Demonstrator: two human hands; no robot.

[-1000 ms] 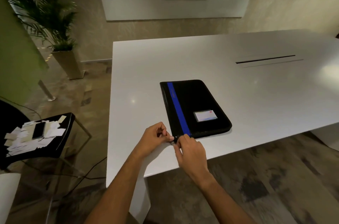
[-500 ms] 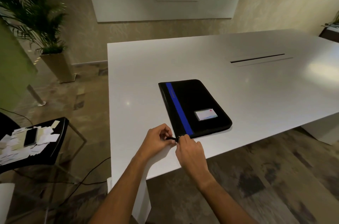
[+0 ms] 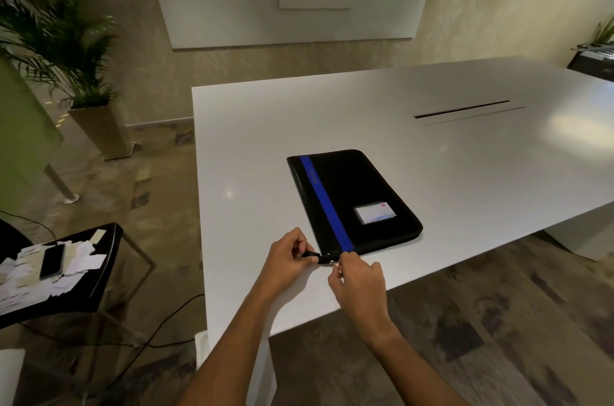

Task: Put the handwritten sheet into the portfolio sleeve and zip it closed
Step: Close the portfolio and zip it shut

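A black portfolio sleeve [image 3: 358, 193] with a blue stripe and a small card window lies flat on the white table [image 3: 465, 173], near its front edge. My left hand [image 3: 289, 252] pinches the black tab at the sleeve's near left corner. My right hand [image 3: 357, 276] pinches the metal zipper pull [image 3: 331, 262] just right of that corner. The two hands almost touch. No handwritten sheet is visible anywhere.
A long cable slot [image 3: 461, 109] runs across the far right of the table. A dark side table [image 3: 73, 276] at the left holds paper scraps and a phone [image 3: 52, 261]. A potted palm [image 3: 66, 50] stands at the back left. A cable [image 3: 159, 332] runs over the floor.
The view has shifted slightly. Both hands stay at the sleeve's near left corner, and a short gap with the black tab now shows between them.
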